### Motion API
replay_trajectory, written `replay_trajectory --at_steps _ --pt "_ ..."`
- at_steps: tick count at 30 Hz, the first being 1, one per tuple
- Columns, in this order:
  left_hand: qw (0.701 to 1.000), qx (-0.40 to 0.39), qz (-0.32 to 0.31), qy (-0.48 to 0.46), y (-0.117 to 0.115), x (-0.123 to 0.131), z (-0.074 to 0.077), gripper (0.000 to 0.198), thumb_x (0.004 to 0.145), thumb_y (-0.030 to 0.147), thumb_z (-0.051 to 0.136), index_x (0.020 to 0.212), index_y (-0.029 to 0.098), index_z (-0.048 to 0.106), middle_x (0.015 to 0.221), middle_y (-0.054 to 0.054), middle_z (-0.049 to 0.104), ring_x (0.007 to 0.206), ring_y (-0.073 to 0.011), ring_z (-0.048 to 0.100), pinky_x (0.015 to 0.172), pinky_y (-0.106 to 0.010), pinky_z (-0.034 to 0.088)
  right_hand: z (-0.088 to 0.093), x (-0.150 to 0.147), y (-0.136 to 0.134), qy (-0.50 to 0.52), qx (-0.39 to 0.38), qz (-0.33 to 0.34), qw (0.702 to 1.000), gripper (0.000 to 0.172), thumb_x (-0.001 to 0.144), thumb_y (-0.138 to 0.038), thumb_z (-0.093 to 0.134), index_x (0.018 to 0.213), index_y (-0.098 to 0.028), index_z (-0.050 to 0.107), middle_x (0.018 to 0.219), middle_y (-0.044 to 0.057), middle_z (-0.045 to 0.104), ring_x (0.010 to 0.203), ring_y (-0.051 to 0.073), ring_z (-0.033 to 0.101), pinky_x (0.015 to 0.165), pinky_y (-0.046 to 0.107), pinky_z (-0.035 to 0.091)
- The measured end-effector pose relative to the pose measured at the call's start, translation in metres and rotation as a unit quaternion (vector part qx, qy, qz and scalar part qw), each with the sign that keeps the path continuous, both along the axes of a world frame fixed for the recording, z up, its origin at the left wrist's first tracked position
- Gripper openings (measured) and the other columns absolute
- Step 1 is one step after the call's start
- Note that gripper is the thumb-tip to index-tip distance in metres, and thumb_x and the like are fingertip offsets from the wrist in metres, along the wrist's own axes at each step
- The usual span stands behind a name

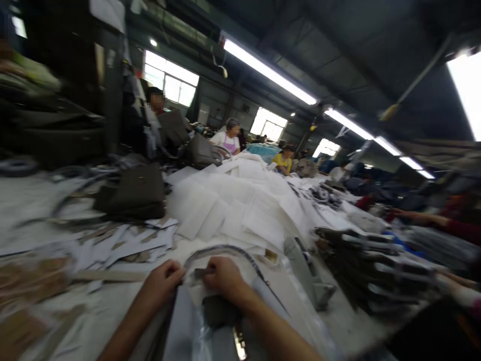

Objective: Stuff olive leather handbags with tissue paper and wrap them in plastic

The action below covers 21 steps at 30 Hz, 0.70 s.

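The left hand (163,281) is kept at the upper left edge of a grey bag (176,326), with the fingers curled closely to the thumb; what is pinched there, if anything, cannot be told. The right hand (227,281) is closed, and by its thumb and fingers a short dark strip (199,273) is gripped, which is pointed toward the left hand. Between the two hands only a small gap is left. The bag is placed directly in front of the person, on the worktable (120,301), and it is cut by the lower border of the view. Below the right hand a dark flap (221,312) is seen, and under this a gold-coloured metal piece (239,343) (it is shining, but its exact form is blurred). Behind the hands a strap (259,272) is curved in an arch.

Farther on the table, white sheets (229,205) are heaped. To the left of them a dark bag (135,193) is set, and in front of it paper scraps (131,245) are scattered. On the right, a grey device (306,276) is placed beside a dark stack (376,265), whose pieces are not sharply shown. Beyond the heap, a person in a purple apron (231,143) and a person in yellow (282,161) are seen.
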<state>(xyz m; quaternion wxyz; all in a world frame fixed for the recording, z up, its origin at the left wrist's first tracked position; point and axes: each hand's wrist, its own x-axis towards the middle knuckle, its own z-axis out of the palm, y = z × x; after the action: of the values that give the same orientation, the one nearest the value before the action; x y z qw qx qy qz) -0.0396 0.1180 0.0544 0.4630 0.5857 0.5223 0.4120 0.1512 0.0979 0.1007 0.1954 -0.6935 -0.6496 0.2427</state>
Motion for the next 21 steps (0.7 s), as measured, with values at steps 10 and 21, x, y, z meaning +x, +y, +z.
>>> replay_trajectory --at_steps 10,21 --pt "0.994 -0.064 0.022 -0.083 -0.009 0.003 -0.002 0.028 0.058 0.047 0.060 0.061 0.020 0.053 0.054 0.003 0.051 0.055 -0.0147 0.046 0.056 -0.026 0.034 0.001 -0.020 0.011 0.371 -0.050 0.039 0.927 0.038 0.069 -0.051 0.068 0.082 -0.017 0.058 0.065 -0.001 0.060 0.050 0.010 0.055 0.042 0.020 0.031" --pt "0.982 -0.108 0.041 -0.149 -0.009 -0.005 0.010 0.044 0.052 0.059 0.066 0.069 0.019 0.062 0.059 0.001 0.059 0.058 -0.0176 0.054 0.057 -0.027 0.042 -0.009 -0.048 0.006 0.367 -0.118 0.059 0.921 0.027 0.071 -0.038 0.075 0.069 -0.014 0.064 0.048 -0.006 0.052 0.038 0.005 0.046 0.038 0.014 0.038"
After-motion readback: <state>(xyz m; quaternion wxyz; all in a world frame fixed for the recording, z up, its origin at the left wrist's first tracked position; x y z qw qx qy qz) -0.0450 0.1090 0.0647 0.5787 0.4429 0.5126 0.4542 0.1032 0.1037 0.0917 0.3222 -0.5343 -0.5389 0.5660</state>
